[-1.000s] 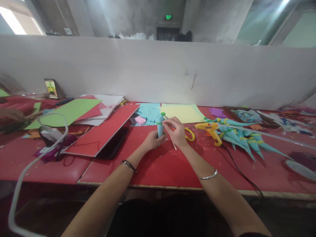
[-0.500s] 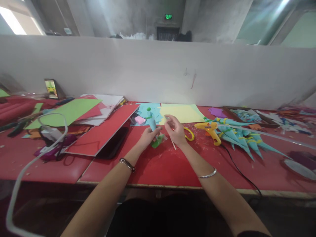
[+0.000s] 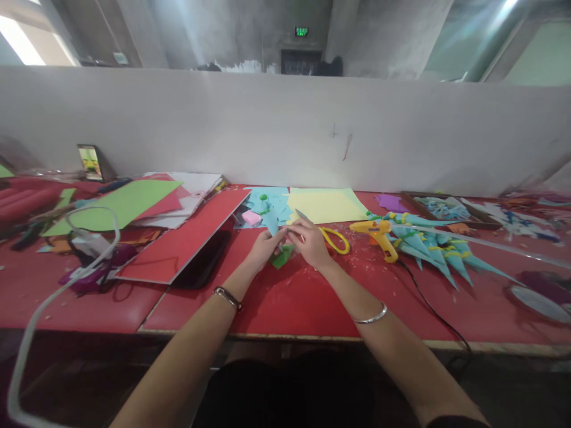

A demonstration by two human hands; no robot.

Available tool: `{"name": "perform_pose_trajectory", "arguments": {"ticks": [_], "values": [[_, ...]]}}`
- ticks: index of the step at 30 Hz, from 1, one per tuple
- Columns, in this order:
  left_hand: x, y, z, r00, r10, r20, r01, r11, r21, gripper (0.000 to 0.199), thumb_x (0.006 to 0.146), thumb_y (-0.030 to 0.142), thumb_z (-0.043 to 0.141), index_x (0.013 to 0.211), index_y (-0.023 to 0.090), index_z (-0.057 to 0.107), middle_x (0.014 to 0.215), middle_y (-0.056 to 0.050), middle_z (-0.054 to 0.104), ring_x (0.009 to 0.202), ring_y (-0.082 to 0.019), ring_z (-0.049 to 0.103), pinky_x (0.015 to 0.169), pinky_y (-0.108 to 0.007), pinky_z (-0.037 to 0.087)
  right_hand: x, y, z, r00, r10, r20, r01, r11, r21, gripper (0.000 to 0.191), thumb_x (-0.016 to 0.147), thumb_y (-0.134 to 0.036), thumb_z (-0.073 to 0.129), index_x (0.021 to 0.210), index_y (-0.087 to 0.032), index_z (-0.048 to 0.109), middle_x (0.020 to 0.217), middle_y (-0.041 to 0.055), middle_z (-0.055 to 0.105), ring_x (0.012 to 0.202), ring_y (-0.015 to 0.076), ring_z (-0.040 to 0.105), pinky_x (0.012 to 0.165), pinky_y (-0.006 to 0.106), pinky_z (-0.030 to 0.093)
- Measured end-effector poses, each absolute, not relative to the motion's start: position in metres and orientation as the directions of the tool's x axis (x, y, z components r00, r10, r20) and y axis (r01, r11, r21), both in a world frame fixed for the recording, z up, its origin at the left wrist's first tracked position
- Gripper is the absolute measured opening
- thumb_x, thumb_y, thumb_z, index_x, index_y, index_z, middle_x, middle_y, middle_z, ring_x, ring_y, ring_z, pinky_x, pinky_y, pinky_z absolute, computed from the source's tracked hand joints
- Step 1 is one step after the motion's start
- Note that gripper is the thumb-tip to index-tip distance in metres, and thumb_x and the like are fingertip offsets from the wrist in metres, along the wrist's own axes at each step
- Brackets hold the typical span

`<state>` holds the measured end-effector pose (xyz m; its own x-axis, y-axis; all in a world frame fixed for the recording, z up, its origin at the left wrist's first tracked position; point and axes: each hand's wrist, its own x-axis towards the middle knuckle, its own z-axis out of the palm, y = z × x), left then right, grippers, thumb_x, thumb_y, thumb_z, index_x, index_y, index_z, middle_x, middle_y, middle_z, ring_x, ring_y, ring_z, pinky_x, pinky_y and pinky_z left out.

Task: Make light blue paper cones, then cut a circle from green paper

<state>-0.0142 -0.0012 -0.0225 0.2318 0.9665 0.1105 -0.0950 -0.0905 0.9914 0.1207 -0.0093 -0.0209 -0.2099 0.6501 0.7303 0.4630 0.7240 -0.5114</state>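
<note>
A light-blue paper cone (image 3: pixel 270 220) with a green ball on top and a green band is held in my left hand (image 3: pixel 263 249), whose fingers are wrapped round its lower end. My right hand (image 3: pixel 311 242) is closed in a pinch against the left fingertips, and scissors with yellow handles (image 3: pixel 335 240) lie beside it, their blade tip showing above the hand. Whatever sits between the right fingertips is too small to make out. Just under the hands lies a green piece (image 3: pixel 282 257).
The yellow glue gun (image 3: pixel 378 236) lies to the right, its cord trailing over the table's front edge. Beyond it are several blue cones (image 3: pixel 439 252). A slanted red board (image 3: pixel 187 238) stands at the left. Pale yellow sheets (image 3: pixel 329 205) lie behind the hands.
My right hand has moved down and left, its fingers closing to meet my left fingertips. The cone leans slightly further left. The view has shifted a little.
</note>
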Motion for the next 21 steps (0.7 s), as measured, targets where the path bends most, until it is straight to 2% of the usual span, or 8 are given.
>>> {"name": "perform_pose_trajectory", "arguments": {"ticks": [5,10,15,21], "values": [[-0.0145,0.0008,-0.0222,0.173,0.978,0.114,-0.182,-0.082,0.98,0.038,0.059,0.049,0.066,0.059,0.014,0.051,0.045,0.008,0.039,0.035,-0.001,0.03,0.033,-0.017,0.018,0.1194,-0.0099,-0.0224,-0.198,0.639,0.743,0.44,0.735,-0.515,0.025,0.082,-0.019,0.047,0.103,-0.021,0.059,0.087,0.0049,0.056,0.079,0.0157,0.055,0.069,0.029,0.048],[-0.0151,0.0009,-0.0225,0.213,0.97,0.113,-0.15,-0.082,0.985,0.038,0.06,0.048,0.065,0.062,0.013,0.053,0.045,0.008,0.039,0.034,-0.001,0.029,0.033,-0.017,0.017,0.119,-0.0118,-0.0202,-0.15,0.652,0.744,0.446,0.716,-0.537,0.013,0.081,-0.02,0.049,0.086,-0.021,0.061,0.08,0.003,0.054,0.075,0.0153,0.055,0.066,0.029,0.048],[-0.0152,0.0023,-0.0247,0.218,0.969,0.114,-0.113,-0.09,0.989,0.039,0.06,0.05,0.064,0.057,0.013,0.05,0.045,0.007,0.039,0.034,-0.001,0.029,0.033,-0.018,0.017,0.119,-0.0103,-0.0197,-0.162,0.676,0.719,0.428,0.704,-0.566,0.007,0.077,-0.019,0.053,0.082,-0.019,0.058,0.08,0.0027,0.053,0.072,0.0151,0.055,0.062,0.028,0.048],[-0.0151,0.001,-0.0235,0.224,0.967,0.118,-0.109,-0.095,0.989,0.04,0.059,0.05,0.065,0.057,0.013,0.049,0.045,0.008,0.038,0.035,-0.001,0.03,0.034,-0.017,0.018,0.1184,-0.0098,-0.0207,-0.185,0.663,0.725,0.461,0.71,-0.531,0.006,0.078,-0.016,0.048,0.079,-0.019,0.053,0.077,0.0021,0.05,0.069,0.0147,0.053,0.063,0.027,0.046]]}}
